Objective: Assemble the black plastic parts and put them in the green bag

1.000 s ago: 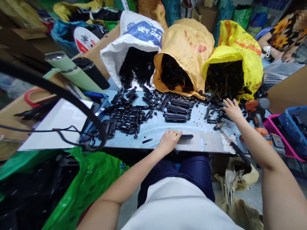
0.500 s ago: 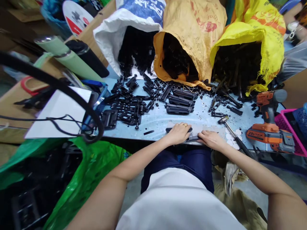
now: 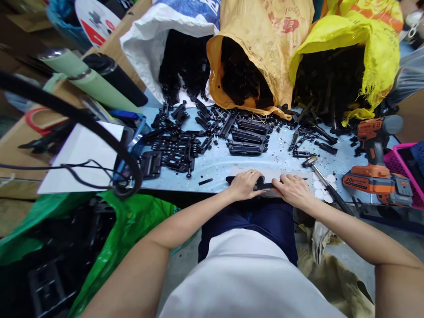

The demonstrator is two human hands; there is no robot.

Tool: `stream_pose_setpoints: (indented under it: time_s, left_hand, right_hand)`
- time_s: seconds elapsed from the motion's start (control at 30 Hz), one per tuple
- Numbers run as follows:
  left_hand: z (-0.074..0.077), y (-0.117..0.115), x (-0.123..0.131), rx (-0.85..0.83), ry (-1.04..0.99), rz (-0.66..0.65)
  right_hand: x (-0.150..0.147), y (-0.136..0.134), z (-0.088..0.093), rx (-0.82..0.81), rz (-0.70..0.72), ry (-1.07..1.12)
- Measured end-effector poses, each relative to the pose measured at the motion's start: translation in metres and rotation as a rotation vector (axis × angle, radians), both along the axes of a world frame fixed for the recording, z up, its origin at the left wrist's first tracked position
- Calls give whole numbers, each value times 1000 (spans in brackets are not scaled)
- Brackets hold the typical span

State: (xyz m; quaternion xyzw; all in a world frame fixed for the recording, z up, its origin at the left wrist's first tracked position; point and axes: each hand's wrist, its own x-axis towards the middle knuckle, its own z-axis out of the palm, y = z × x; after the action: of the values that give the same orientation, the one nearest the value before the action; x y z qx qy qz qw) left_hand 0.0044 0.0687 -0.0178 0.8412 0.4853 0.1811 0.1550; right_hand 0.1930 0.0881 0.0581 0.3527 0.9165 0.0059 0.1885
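At the front edge of the bench, my left hand [image 3: 245,185] is closed over a long black part [image 3: 264,186], whose exact kind I cannot make out. My right hand [image 3: 294,190] pinches the right end of the same dark piece. A thin dark tip sticks out on the right side of my right hand. Under both hands lies a grey plate [image 3: 274,174]. Several black elongated assemblies [image 3: 247,147] are lined up just beyond my hands. A small flat black strip [image 3: 206,181] rests to the left.
White, orange and yellow sacks [image 3: 251,106] of black parts line the back. Loose black parts [image 3: 172,150] cover the left. A hammer [image 3: 326,181], cordless drill [image 3: 372,170] and pink basket [image 3: 400,152] are at right. A green bag [image 3: 132,221] hangs below left; a black cable [image 3: 99,137] arches over.
The black part between my hands has tilted up, and its right end now shows in my right fingers. Both hands remain close together at the bench edge. The view has shifted slightly.
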Motion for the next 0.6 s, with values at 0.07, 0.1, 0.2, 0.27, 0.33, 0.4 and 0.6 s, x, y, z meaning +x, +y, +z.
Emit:
stream_pose_setpoints:
  time_s: [0.07, 0.1, 0.2, 0.27, 0.33, 0.4, 0.6]
  left_hand:
    - [-1, -1, -1, 4, -7, 0]
    - [-1, -1, -1, 1, -3, 3]
    - [4, 1, 0, -49, 48, -10]
    - [11, 8, 8, -95, 102, -60]
    - [21, 23, 23, -121, 125, -97]
    - [31, 48, 46, -124, 112, -69]
    - [42, 142, 105, -127, 143, 318]
  right_hand:
    - [-1, 2, 3, 8, 12, 6]
    - [-1, 3, 3, 14, 20, 17]
    - [7, 10, -8, 8, 61, 69]
    - [18, 16, -22, 4, 91, 134]
    - [32, 21, -38, 26, 108, 232]
    - [45, 23, -51, 61, 104, 332]
    - [63, 10, -67, 81, 23, 465]
